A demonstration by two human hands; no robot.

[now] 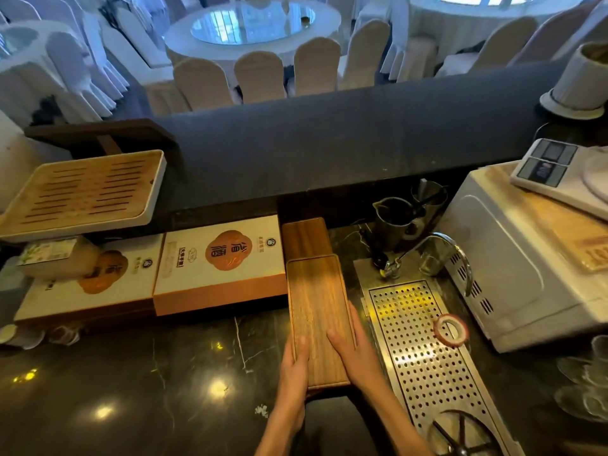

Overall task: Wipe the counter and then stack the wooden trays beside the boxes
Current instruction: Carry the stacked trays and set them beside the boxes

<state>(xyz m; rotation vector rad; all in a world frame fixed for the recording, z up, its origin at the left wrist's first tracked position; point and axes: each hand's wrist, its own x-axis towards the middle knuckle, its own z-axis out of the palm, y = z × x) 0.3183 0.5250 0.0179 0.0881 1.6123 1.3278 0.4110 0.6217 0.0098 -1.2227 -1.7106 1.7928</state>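
Upper wooden tray [317, 311] gripped at near end, left hand [294, 365] and right hand [353, 348] clamped on long edges — thumbs on top, second tray [306, 236] partly beneath, boxes [220, 261] just left, dark counter [148, 383].

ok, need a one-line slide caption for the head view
Both hands, left hand and right hand, hold a wooden tray beside the boxes.

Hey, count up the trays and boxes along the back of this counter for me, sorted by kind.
Plain wooden trays: 2, one held and one behind it
Slatted tray with a white rim: 1
White and orange boxes: 2
Total: 5
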